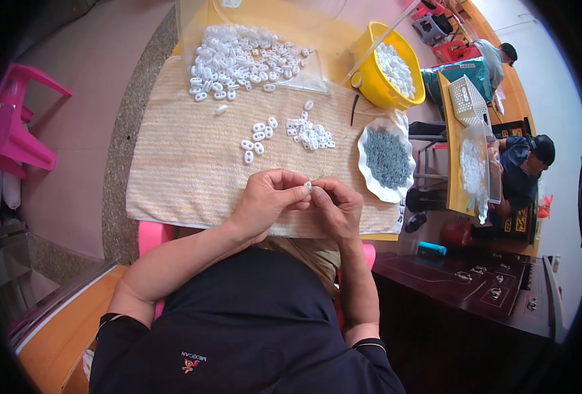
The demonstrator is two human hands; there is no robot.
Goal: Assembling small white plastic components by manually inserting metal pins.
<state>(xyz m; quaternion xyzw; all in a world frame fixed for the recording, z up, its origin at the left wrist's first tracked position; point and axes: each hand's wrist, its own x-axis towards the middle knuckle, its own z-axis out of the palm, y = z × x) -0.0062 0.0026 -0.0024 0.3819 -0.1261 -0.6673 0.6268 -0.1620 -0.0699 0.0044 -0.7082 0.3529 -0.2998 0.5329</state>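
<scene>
Close to the towel's near edge, my left hand (271,202) pinches a small white plastic piece (309,185) between thumb and forefinger. My right hand (337,205) meets it there, thumb and finger closed on the other side of the same piece. Beyond my fingertips lies a small pile of square white pieces with holes (314,134). A loose group of oval two-hole white pieces (259,136) is to its left. On the right, a scalloped white dish (368,177) holds many small grey, translucent parts (387,157).
A striped towel (179,157) covers the table. At its far side, a clear bin (317,72) holds a heap of white oval pieces (238,56). A yellow tub (370,82) of white pieces and a thin black strip (354,109) stand right. Two people sit farther right. A pink stool (25,125) is left.
</scene>
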